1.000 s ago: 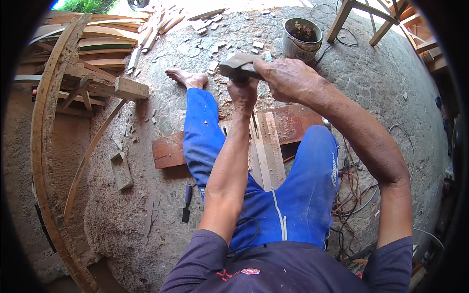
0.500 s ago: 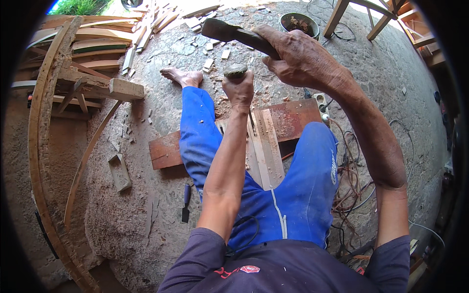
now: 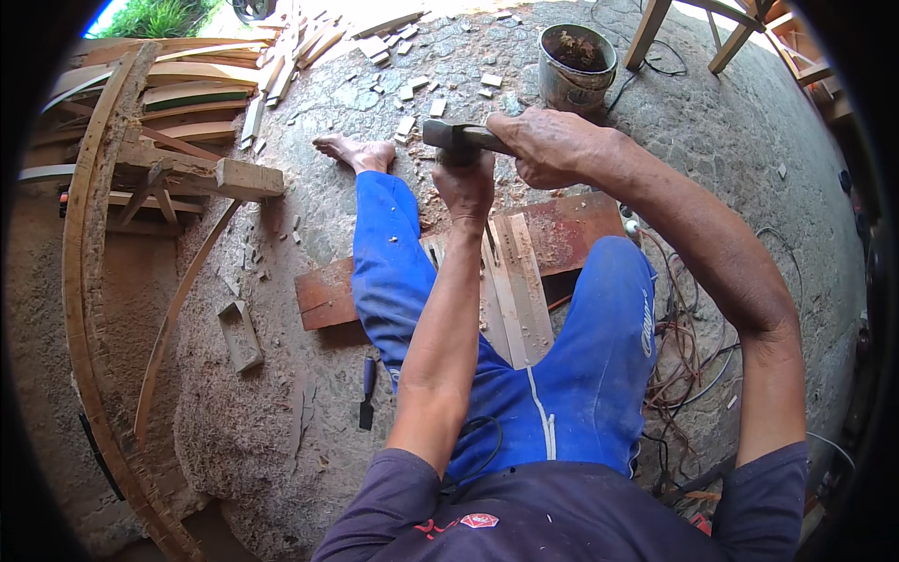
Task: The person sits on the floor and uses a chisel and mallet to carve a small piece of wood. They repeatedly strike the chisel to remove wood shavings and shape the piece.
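Lengthwise, pale wooden strips (image 3: 508, 304) run away from the lap (image 3: 581, 421); near their far end, the closer left hand (image 3: 465, 192) is wrapped round a mostly hidden tool (image 3: 457, 158), the right hand (image 3: 562, 150) clasping a hammer (image 3: 459, 137) above.

Board (image 3: 604, 217): reddish wood, matt, scuffed. Strips (image 3: 517, 314) lying across the board: pale bare wood, fairly smooth, no gloss. Hammer (image 3: 453, 136) above the board: dark metal-looking head, dull. Floor (image 3: 730, 178) around the board: rough, cracked, concrete-like. Trousers (image 3: 595, 403) over the board: matt blue cloth. Bucket (image 3: 568, 92) beyond the board: stained, dull wall; material uncertain.
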{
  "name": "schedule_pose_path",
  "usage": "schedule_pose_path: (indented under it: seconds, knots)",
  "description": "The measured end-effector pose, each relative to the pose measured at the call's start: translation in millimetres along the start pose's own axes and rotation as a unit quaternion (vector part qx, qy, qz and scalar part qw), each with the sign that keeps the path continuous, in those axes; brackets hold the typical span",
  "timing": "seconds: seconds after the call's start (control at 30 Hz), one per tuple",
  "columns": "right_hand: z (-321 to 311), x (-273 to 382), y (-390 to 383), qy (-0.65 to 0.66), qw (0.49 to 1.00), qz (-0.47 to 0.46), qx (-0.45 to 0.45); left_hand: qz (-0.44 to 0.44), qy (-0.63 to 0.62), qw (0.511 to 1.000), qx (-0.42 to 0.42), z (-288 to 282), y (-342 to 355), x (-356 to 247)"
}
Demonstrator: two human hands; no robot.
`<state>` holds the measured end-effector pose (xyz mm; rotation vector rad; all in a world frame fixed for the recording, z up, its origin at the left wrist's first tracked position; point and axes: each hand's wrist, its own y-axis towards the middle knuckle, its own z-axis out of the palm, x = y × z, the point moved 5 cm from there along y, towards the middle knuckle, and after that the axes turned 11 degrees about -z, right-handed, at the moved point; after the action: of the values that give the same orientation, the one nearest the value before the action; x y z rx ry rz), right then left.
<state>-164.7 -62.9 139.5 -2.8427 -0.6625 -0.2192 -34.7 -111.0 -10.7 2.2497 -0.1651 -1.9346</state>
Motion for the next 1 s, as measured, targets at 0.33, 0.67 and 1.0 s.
schedule_pose_path:
  seconds: [0.33,0.67,1.0]
  knots:
    - [-34.5,1.6,-20.0,0.121,0.968,0.003,-0.218,-0.250,-0.123,0.959,0.046,8.8,55.5,66.3]
    - [-52.1,13.8,-19.9,0.027,0.956,-0.071,-0.282,-0.301,-0.132,0.941,0.074,12.1,47.4,49.4]
    - [16.7,-11.3,7.6,0.035,0.999,-0.015,0.020,-0.030,-0.020,0.998,-0.045,0.4,-7.4,-3.3]
